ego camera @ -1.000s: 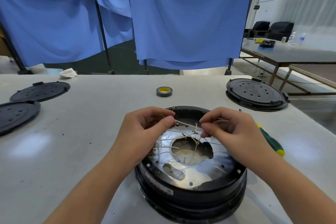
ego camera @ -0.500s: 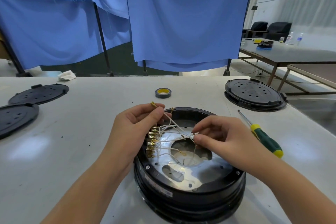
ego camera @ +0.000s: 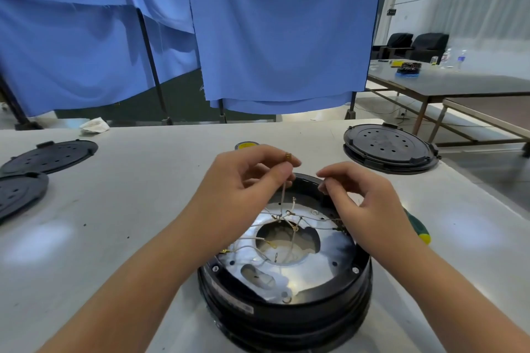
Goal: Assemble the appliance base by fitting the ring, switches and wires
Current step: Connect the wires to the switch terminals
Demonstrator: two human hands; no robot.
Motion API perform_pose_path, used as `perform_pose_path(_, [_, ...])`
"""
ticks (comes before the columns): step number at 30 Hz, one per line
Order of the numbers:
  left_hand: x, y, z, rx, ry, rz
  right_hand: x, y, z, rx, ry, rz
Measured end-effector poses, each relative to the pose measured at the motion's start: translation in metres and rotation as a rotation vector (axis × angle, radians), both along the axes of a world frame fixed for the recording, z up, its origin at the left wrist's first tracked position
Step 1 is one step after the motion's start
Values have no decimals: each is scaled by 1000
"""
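Left hand (ego camera: 246, 180) pinches thin white wire (ego camera: 283, 195); right hand (ego camera: 361, 198) curled, apparently pinching wire.

Under our hands we see a glossy black plastic appliance base (ego camera: 286, 312) with a shiny metal plate (ego camera: 324, 269); beyond them, matt blue cloth (ego camera: 281, 37).

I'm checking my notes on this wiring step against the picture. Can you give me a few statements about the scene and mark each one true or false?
1. The left hand pinches a white wire with a brass terminal at its top. True.
2. The appliance base is closed by a lid. False: it is open, with wires lying on its metal plate.
3. A screwdriver lies on the table to the right of the base. True.
4. The tape roll sits inside the base. False: it lies on the table beyond the left hand.
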State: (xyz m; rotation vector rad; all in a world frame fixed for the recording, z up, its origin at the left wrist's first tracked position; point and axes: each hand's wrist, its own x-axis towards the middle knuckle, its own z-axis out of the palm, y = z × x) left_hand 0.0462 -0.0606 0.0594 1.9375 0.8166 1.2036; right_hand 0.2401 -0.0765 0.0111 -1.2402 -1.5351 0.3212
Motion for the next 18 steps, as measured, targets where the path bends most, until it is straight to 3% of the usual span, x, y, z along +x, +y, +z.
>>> perform_pose_path(7, [39, 21, 4, -2, 584, -125, 9, 9, -10, -55, 97, -97])
perform_pose_path(18, [56, 28, -19, -43, 639, -169, 10, 16, -18, -153, 255, -93])
